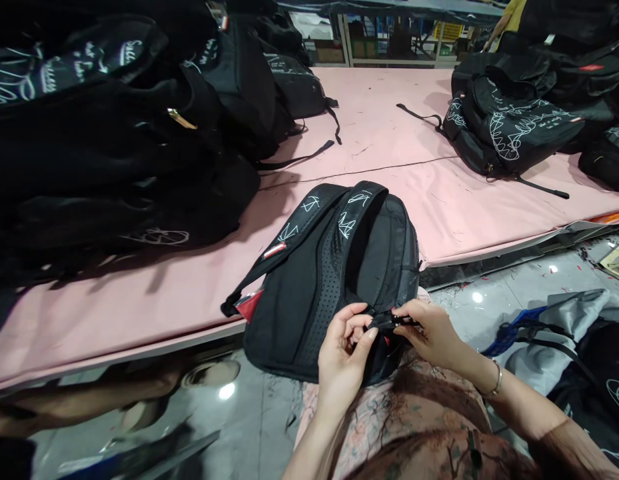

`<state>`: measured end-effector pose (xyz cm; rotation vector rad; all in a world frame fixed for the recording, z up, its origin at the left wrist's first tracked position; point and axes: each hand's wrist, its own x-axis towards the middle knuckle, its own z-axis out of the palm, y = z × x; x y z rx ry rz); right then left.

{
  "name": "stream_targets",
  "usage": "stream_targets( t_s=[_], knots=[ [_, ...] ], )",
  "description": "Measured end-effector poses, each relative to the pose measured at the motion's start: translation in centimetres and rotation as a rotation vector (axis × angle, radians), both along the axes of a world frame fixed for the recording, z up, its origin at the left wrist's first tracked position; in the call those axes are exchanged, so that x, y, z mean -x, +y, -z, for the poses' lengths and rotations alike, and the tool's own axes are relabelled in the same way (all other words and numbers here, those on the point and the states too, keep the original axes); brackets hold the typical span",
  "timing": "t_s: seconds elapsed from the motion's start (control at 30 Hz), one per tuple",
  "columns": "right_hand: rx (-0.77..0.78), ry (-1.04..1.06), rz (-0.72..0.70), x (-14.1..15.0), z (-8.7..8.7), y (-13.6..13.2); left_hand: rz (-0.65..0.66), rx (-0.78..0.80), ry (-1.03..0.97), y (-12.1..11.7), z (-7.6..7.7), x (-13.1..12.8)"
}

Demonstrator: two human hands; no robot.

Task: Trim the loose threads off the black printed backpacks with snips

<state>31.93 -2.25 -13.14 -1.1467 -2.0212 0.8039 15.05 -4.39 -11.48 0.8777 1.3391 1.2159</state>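
Pinching a small black strap piece (385,321) in left hand (345,347) and right hand (433,331), close together. Lying over the pink desk's (369,113) near edge: black backpack (284,317), shoulder straps (300,221) upward, patterned in white lines. Farther out, heaped black bags (139,153); below, shiny tiled floor (269,413).

Black backpack (325,293), back panel (284,320) up, over the pink table's (374,127) edge.
White drawings (346,225) mark both shoulder straps (364,195), one with a red-and-white tag (274,250); a black strap end (386,321) is held at the lower side.
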Motion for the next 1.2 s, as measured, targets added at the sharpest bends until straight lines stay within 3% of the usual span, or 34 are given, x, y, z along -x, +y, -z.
stream_targets(
  t_s=[0.2, 0.4, 0.5, 0.6, 0.77, 0.87, 1.0, 1.1, 1.2],
  knots=[
    [-0.074, -0.082, 0.006, 0.1, -0.5, 0.5, -0.009, 0.024, 0.011, 0.1, 0.2, 0.2],
    [0.214, 0.177, 0.102, 0.4, 0.2, 0.0, -0.093, 0.121, -0.199, 1.4, 1.2, 1.5],
    [0.258, 0.092, 0.078, 1.1, 1.2, -1.4, -0.062, 0.127, -0.146, 1.7, 1.2, 2.3],
    [0.178, -0.129, 0.103, 2.0, 2.4, -2.8, -0.058, -0.005, 0.162, 1.6, 1.0, 2.9],
    [0.114, -0.282, 0.118, 2.6, 3.3, -3.2, 0.011, -0.484, 0.881, 1.3, 1.2, 3.6],
    [0.13, -0.304, 0.138, 2.7, 3.0, -3.0, 0.043, -0.645, 1.049, 1.5, 2.1, 3.5],
    [0.173, -0.344, 0.108, 2.5, 2.3, -2.5, -0.01, -0.769, 1.129, 2.1, 3.3, 3.1],
    [0.304, -0.103, 0.089, 2.0, 1.7, -1.7, -0.034, -0.835, 1.088, 2.4, 3.6, 3.2],
    [0.688, 0.39, 0.042, 1.8, 1.0, -0.8, -0.074, -0.86, 0.986, 1.9, 3.3, 3.6]
  ],
)
